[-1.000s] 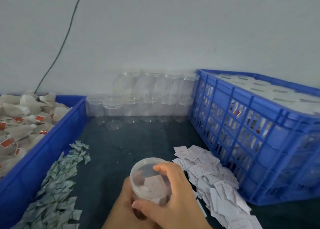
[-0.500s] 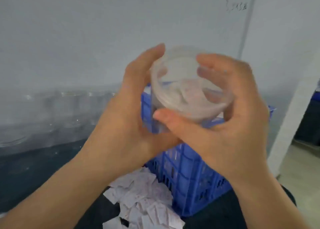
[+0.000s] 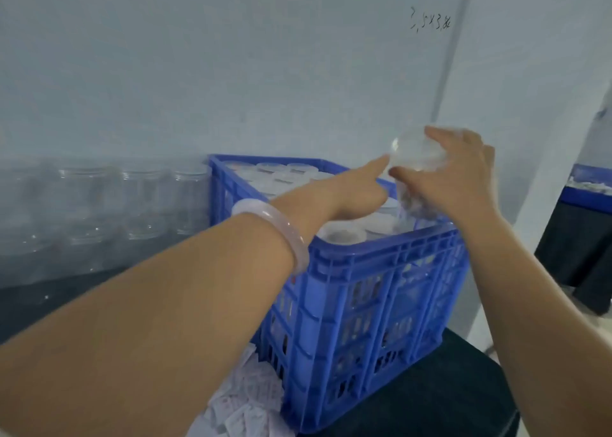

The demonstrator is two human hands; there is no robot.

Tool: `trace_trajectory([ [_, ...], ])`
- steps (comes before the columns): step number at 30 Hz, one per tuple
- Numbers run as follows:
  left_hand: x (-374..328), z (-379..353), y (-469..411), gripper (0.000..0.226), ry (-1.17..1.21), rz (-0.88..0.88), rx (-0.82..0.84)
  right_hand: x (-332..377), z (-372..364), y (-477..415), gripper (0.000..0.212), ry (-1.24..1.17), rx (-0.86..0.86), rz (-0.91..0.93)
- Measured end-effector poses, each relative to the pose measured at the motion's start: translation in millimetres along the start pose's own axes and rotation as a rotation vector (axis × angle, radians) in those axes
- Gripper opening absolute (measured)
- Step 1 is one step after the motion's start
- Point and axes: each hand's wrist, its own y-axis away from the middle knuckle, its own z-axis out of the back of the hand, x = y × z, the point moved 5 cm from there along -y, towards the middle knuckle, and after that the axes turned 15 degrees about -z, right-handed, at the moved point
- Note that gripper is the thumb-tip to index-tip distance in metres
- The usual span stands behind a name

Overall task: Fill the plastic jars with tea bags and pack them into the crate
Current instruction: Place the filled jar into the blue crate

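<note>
- Stage, as I judge it: packing. The right hand (image 3: 460,185) holds 1 clear plastic jar with a pale lid (image 3: 415,156) right of centre in the frame. It is above the far right corner of the blue slatted plastic crate (image 3: 364,291) and not yet set down.
- The right hand's fingers are curled over the lid and down the side of the jar, gripping it from above.
- The left hand (image 3: 351,191) reaches across the crate at centre frame with fingers stretched straight towards the jar, holding nothing. Its fingertip lies at the jar's edge, but I cannot tell if it touches.
- Done so far: the crate looks nearly full. The pale lids of capped jars (image 3: 342,236) sit close under its rim. I count at least 6, and the left arm hides more.
- The held jar's contents are too blurred to confirm tea bags.
- Left to do, by my judgement: seat this jar in the crate, then fill the empty clear jars (image 3: 142,201) stacked against the wall at middle left. At least 3 columns in 2 tiers show, with more blurred further left.
- Other counts:
  - 1 heap of white paper slips (image 3: 245,400) at bottom centre
  - 1 second blue bin (image 3: 589,188) at the right edge
  - 1 pale bangle (image 3: 281,234) on the left wrist
</note>
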Motion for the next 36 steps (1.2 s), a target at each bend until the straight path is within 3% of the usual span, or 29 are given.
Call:
trace_trajectory([
  [4,14,-14,4,0.047,-0.278,0.087,0.216,-30,-33,-2,0.08,0.073,0.257,-0.125],
  [13,14,-14,0,0.041,-0.421,0.113,0.159,-32,-61,-19,0.04,0.478,0.604,-0.122],
  [16,15,-14,0,0.04,-0.415,0.108,0.16,-39,-68,-22,0.042,0.519,0.648,-0.144],
  [19,16,-14,0,0.039,-0.406,0.097,0.161,-45,-73,-22,0.066,0.55,0.698,-0.195],
  [21,17,-15,0,0.039,-0.395,0.095,0.165,-46,-75,-20,0.071,0.575,0.744,-0.229],
  [32,17,-11,1,0.03,-0.426,0.055,0.1,-35,-75,-13,0.044,0.59,0.737,-0.124],
  [34,15,-4,3,0.016,-0.429,0.025,0.0,-35,-74,-12,0.043,0.579,0.727,-0.119],
  [36,11,7,10,0.018,-0.36,-0.016,-0.171,-35,-74,-12,0.04,0.566,0.724,-0.101],
])
